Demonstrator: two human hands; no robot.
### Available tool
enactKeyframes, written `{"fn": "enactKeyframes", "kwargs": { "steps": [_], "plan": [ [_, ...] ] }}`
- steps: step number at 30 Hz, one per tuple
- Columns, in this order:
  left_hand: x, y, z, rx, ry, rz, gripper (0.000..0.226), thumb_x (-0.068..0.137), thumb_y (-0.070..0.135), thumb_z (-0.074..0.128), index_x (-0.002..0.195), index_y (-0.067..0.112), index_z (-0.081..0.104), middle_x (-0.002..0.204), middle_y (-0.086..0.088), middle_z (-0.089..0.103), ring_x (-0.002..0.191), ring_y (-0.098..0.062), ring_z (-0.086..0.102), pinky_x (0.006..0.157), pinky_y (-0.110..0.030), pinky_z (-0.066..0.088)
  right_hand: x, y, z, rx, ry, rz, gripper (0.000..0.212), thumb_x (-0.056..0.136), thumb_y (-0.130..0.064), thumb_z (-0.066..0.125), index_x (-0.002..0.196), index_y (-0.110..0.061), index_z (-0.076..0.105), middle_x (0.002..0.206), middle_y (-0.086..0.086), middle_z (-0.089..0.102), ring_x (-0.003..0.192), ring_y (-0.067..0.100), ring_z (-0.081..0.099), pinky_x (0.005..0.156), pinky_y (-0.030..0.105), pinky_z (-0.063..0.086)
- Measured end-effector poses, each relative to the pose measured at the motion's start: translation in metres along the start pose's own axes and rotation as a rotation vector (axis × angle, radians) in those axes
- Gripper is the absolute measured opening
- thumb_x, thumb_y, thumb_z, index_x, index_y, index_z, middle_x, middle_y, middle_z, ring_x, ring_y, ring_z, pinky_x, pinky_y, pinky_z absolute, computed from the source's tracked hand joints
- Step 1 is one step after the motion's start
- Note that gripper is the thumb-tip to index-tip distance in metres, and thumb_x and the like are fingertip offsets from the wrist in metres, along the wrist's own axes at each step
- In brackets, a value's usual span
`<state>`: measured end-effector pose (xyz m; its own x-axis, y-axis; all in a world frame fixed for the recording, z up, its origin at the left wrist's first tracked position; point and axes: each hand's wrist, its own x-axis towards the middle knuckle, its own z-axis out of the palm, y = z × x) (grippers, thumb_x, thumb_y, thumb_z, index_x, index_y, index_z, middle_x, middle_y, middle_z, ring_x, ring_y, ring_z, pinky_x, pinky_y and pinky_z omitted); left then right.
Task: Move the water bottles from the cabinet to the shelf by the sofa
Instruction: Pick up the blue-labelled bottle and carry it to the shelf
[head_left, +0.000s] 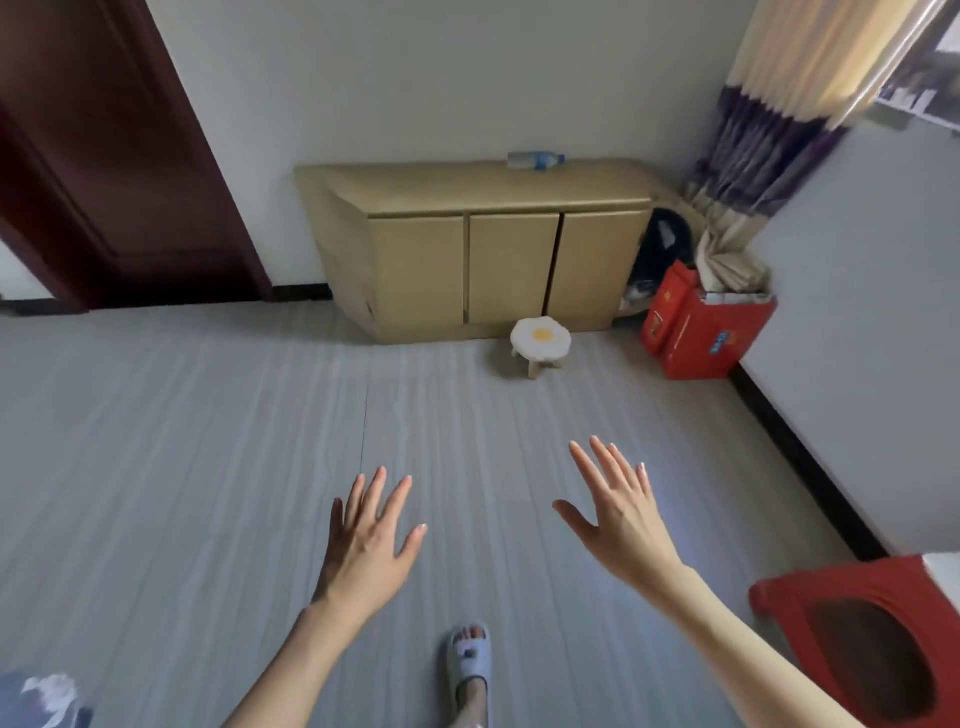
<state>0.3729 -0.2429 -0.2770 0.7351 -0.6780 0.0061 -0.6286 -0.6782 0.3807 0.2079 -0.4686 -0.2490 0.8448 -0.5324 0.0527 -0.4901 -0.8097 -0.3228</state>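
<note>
Lying on its side atop the tan cabinet (467, 192), near the back wall, is one water bottle (535, 159) — well apart from both hands. Left hand (371, 540) and right hand (618, 519) are held out over the grey floor (182, 441), fingers spread, grasping nothing. Cabinet doors closed — small stool (540, 340) just before them.

Red box (696, 332) print, bottle (535, 159) label (both blurred): unreadable.
</note>
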Motion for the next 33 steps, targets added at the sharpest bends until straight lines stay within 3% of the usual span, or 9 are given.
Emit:
{"fn": "enactKeyframes", "kwargs": {
  "steps": [3,7,20,27,33],
  "plan": [
    [0.098,-0.01,-0.012,-0.032,0.022,-0.008,0.084,0.07,0.064,0.011,0.141,0.022,0.027,0.153,-0.008,0.016,0.142,-0.028,0.008,0.112,-0.048,0.01,0.091,0.013,-0.006,0.0,0.026,0.032,0.069,0.089,-0.052,0.043,0.145,-0.026,0.014,0.154,0.006,0.014,0.143,0.025,0.008,0.115,0.044,0.003],
    [0.22,-0.012,-0.035,-0.043,0.089,0.019,0.081,0.073,0.063,0.013,0.141,0.021,0.028,0.152,-0.009,0.019,0.141,-0.028,0.01,0.113,-0.048,0.013,0.199,0.022,-0.019,0.007,0.073,0.038,0.068,0.089,-0.051,0.044,0.145,-0.025,0.015,0.154,0.007,0.016,0.143,0.024,0.008,0.115,0.043,0.002],
    [0.525,-0.028,-0.015,-0.021,-0.045,-0.022,0.088,0.066,0.066,0.001,0.144,0.026,0.016,0.155,-0.004,0.004,0.142,-0.024,-0.002,0.114,-0.042,0.003,0.51,0.086,0.007,0.002,0.007,0.063,0.067,0.09,-0.047,0.046,0.145,-0.025,0.014,0.154,0.007,0.016,0.143,0.026,0.008,0.115,0.047,0.005],
    [0.688,-0.027,-0.035,-0.034,0.012,-0.043,0.085,0.07,0.065,0.006,0.143,0.023,0.021,0.154,-0.006,0.011,0.142,-0.026,0.003,0.114,-0.043,0.007,0.692,0.102,-0.002,0.032,0.001,0.051,0.067,0.09,-0.049,0.042,0.145,-0.026,0.011,0.155,0.004,0.012,0.143,0.022,0.004,0.115,0.042,0.001],
    [0.796,-0.041,-0.019,-0.026,-0.086,-0.083,0.087,0.068,0.066,0.004,0.143,0.025,0.019,0.155,-0.005,0.008,0.142,-0.026,0.002,0.114,-0.043,0.008,0.802,0.118,0.016,0.038,-0.062,0.058,0.068,0.09,-0.05,0.042,0.145,-0.026,0.01,0.155,0.005,0.013,0.143,0.023,0.006,0.115,0.044,0.004]
  ]
}}
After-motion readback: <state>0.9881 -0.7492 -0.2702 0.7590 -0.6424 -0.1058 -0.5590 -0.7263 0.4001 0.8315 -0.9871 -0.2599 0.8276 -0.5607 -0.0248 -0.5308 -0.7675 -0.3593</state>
